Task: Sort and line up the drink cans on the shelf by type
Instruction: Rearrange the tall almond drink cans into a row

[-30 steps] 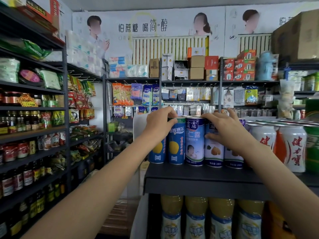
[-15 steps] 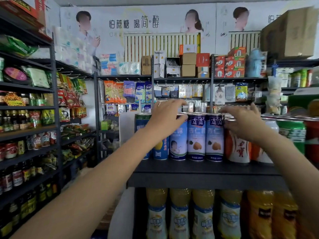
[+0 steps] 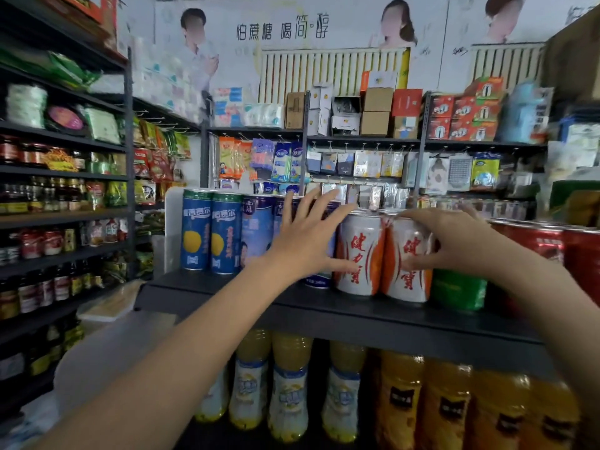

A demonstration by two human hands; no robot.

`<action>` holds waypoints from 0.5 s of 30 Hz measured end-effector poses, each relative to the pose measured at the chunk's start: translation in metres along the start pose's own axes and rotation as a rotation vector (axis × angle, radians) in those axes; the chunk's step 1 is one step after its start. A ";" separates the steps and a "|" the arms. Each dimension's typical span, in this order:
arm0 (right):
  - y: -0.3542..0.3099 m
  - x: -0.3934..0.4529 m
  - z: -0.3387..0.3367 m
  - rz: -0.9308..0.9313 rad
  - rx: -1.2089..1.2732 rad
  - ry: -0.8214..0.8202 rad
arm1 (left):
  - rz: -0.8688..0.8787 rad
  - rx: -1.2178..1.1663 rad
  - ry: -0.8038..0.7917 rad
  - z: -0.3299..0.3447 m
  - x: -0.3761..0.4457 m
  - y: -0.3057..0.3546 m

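Observation:
A row of drink cans stands on the dark shelf [image 3: 324, 311]. At its left are two blue cans with a yellow fruit [image 3: 210, 233], then light blue cans [image 3: 256, 233] partly hidden by my left hand. Two white and orange cans follow, the left one [image 3: 358, 254] and the right one [image 3: 407, 264]. A green can [image 3: 457, 290] and red cans [image 3: 548, 245] continue to the right. My left hand [image 3: 306, 238] is spread open in front of the light blue cans, its thumb by the left white can. My right hand [image 3: 454, 241] grips the right white and orange can.
Yellow and orange drink bottles [image 3: 289, 391] fill the shelf below. Dark racks of jars and snack bags [image 3: 65, 196] line the left side. Boxes and hanging packets [image 3: 373, 157] stand behind the cans.
Both hands have shifted right along the row, from the blue cans to the white and orange cans. My right hand has closed on a white and orange can; the left hand has spread open.

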State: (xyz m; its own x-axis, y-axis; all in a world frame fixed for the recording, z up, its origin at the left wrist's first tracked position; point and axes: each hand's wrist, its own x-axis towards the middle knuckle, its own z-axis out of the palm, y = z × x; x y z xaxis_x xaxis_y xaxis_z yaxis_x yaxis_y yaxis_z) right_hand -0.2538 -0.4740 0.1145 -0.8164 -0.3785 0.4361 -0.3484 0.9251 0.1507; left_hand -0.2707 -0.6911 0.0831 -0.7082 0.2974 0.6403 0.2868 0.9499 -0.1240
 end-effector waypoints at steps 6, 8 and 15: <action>0.006 -0.001 0.005 -0.045 -0.018 0.043 | -0.030 0.001 -0.045 -0.003 0.006 0.008; 0.007 -0.001 0.005 -0.053 -0.006 0.045 | -0.039 -0.003 -0.053 -0.004 0.006 0.009; 0.002 -0.001 0.002 -0.029 0.015 0.023 | -0.062 0.001 -0.059 -0.006 0.007 0.016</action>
State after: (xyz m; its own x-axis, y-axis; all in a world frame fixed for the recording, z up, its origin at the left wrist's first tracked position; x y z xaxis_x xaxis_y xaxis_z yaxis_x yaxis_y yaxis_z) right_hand -0.2547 -0.4716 0.1129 -0.7953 -0.4043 0.4517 -0.3790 0.9131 0.1500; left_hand -0.2669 -0.6748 0.0901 -0.7616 0.2432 0.6007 0.2406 0.9668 -0.0863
